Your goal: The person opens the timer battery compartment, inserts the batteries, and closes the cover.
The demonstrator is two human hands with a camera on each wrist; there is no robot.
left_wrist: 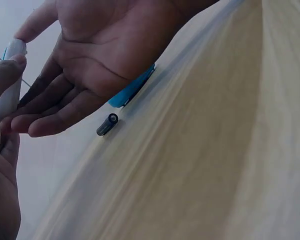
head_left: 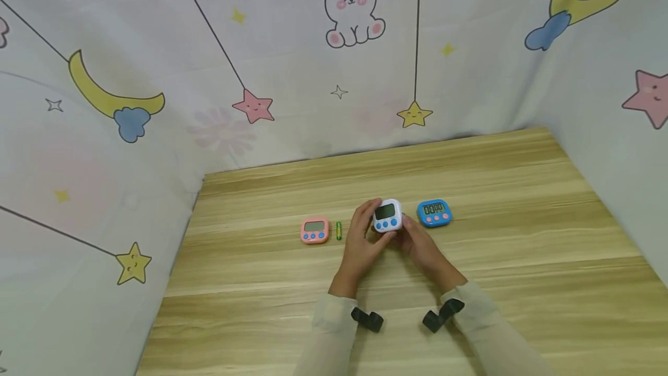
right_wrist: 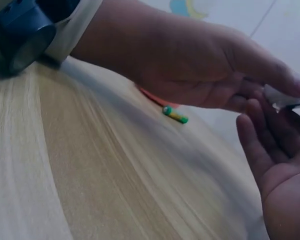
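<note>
Your left hand grips the white timer between thumb and fingers, screen up. Your right hand touches its right edge, fingers mostly extended. On the desk, the green battery lies just left of your left hand, the pink timer beyond it; the blue timer sits near your right hand, ahead and rightward.

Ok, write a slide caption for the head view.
Left hand and right hand hold a white timer; pink timer and green battery lie left, blue timer right.
</note>
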